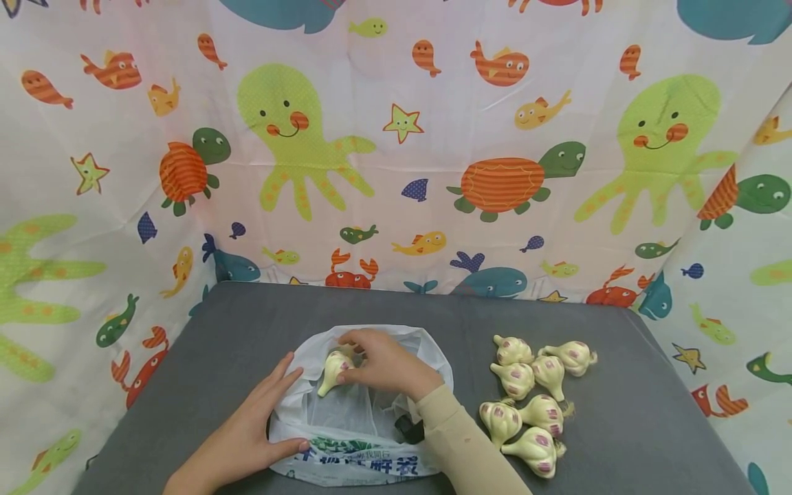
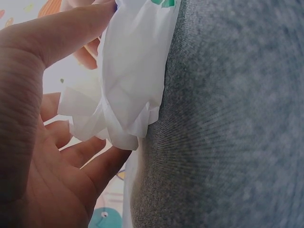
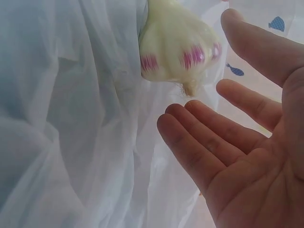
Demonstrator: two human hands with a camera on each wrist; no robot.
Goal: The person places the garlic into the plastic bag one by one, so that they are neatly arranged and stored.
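Observation:
A white plastic bag [image 1: 365, 412] with green and blue print lies open on the table. Inside its mouth sits one garlic bulb [image 1: 335, 370], pale with purple patches in the right wrist view. My right hand [image 1: 386, 364] reaches over the bag to this bulb [image 3: 178, 45]; thumb and fingers are spread apart around its root end, with a gap showing. At the bag's left side is my left hand [image 1: 254, 419], its fingers extended along the edge and its thumb at the printed front. Bag plastic [image 2: 133, 71] lies between that thumb and the fingers in the left wrist view.
Several more garlic bulbs [image 1: 533, 402] lie in a loose cluster on the grey table [image 1: 631, 412], right of the bag. A curtain [image 1: 396, 165] printed with sea animals hangs behind the table and along both sides. A small black object [image 1: 410, 430] shows by the right sleeve.

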